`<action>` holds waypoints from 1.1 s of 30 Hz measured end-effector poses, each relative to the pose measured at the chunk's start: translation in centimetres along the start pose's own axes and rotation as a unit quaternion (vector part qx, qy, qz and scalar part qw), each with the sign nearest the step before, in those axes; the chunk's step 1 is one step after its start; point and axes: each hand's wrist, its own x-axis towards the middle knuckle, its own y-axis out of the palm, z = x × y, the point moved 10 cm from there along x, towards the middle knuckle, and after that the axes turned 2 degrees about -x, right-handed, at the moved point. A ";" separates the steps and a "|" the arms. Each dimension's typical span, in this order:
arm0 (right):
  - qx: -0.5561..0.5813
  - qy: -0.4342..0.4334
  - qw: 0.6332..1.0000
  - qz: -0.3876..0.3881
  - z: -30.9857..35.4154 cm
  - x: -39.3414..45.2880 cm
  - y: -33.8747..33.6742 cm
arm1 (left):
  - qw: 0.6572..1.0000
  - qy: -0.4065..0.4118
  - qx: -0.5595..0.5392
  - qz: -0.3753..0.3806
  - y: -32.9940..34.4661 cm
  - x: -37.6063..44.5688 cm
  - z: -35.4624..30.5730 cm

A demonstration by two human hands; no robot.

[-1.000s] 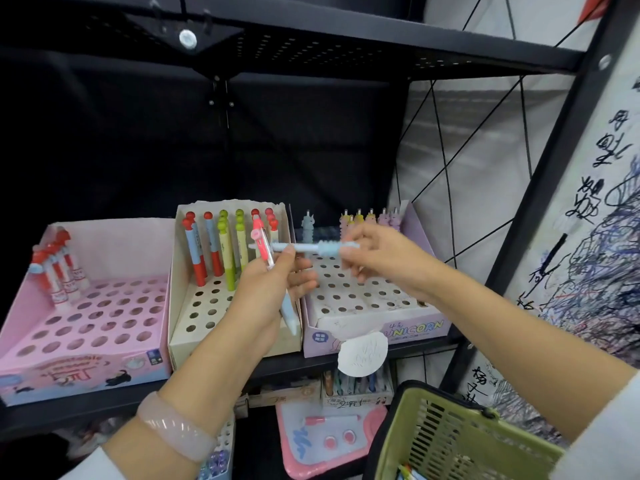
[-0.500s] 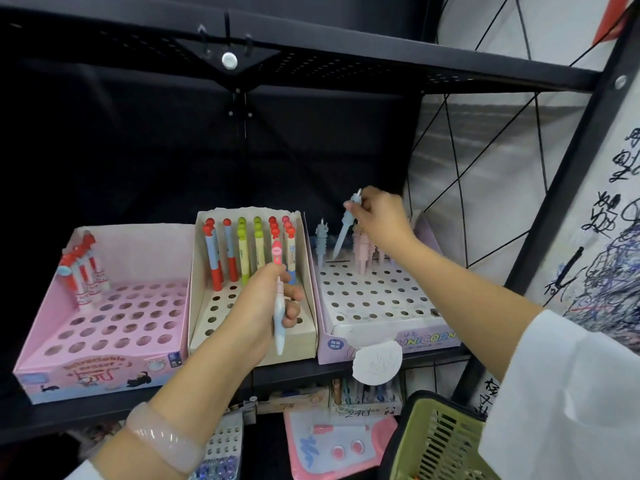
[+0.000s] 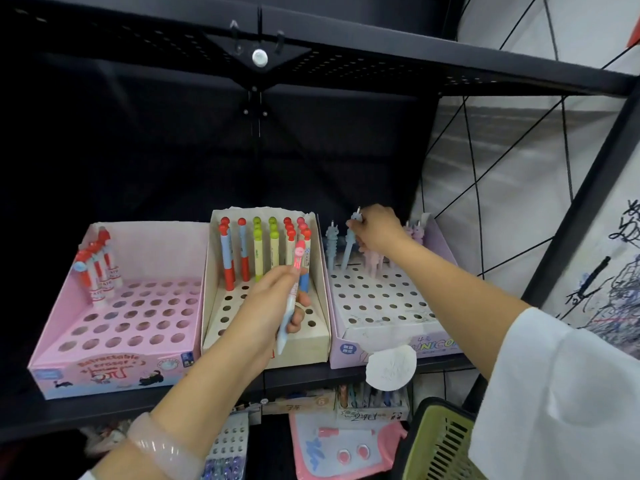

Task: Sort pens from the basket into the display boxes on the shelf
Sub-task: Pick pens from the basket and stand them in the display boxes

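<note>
Head view, the only one.

Right hand point(image 3: 375, 230) reaches to the back row of the lilac display box point(image 3: 388, 337), grip pinched on the top of a pale blue unicorn pen point(image 3: 349, 245). The pen stands almost upright, its lower end at a hole just beside another blue unicorn pen point(image 3: 330, 244). Judgement: it is being seated next to its match, back row first so the front holes stay reachable.

Left hand point(image 3: 266, 306) hovers before the cream middle box point(image 3: 263, 341), grip curled round a pink-capped pen with pale blue barrel point(image 3: 294, 292), cap up, tip down. Held vertical, likely ready to drop into a hole. Red- and green-capped pens point(image 3: 265, 247) fill that box's back row; whether the held pen matches them I cannot tell.

Pink left box point(image 3: 114, 368) carries a few red-capped pieces point(image 3: 97, 268) in its far left corner; most holes are open.

Green basket point(image 3: 440, 445) sits low right, below the shelf point(image 3: 311, 375), within reach of the right arm. Its contents are not visible.

Writing: lilac box front reads "UNICO…", the rest cut off by the sleeve point(image 3: 554, 393), with a small blue badge in Chinese characters, too small to read. Pink box front reads "Retractable eraser". A round white tag point(image 3: 391, 367) hangs from the shelf edge, marks illegible. Scribbled ink covers the wall panel point(image 3: 620, 271) at right.
</note>
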 end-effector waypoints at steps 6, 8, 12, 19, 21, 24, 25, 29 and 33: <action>-0.049 0.033 0.998 0.005 0.0 -0.5 0.9 | 1.000 0.001 -0.017 -0.015 -0.5 -0.1 0.3; -0.079 0.035 0.996 0.018 0.1 -0.7 1.5 | 1.000 0.004 -0.014 -0.014 -0.4 -0.3 0.4; 0.002 0.066 0.996 0.061 -0.1 -0.7 2.7 | 1.000 0.013 -0.004 -0.012 -0.6 -0.9 -0.1; 0.045 0.097 0.987 0.116 -0.8 -2.9 6.2 | 0.998 0.048 0.036 -0.036 -2.6 -2.2 -1.5; 0.032 0.092 0.994 0.054 -0.4 -3.2 4.6 | 0.997 0.053 0.031 -0.050 -3.5 -2.4 -1.8; 0.080 0.037 0.988 -0.125 2.3 -4.6 -0.7 | 0.996 0.062 0.015 -0.067 -4.6 -2.5 -2.3; 0.127 -0.001 0.982 -0.143 4.0 -5.3 -1.7 | 0.995 0.065 0.011 -0.069 -4.9 -2.6 -2.5; 0.303 -0.148 0.939 0.071 12.7 -8.5 0.3 | 0.994 0.078 0.014 -0.074 -5.8 -2.9 -3.2; 0.370 -0.172 0.898 0.163 17.7 -10.4 1.9 | 0.990 0.104 0.024 -0.088 -8.0 -3.8 -4.4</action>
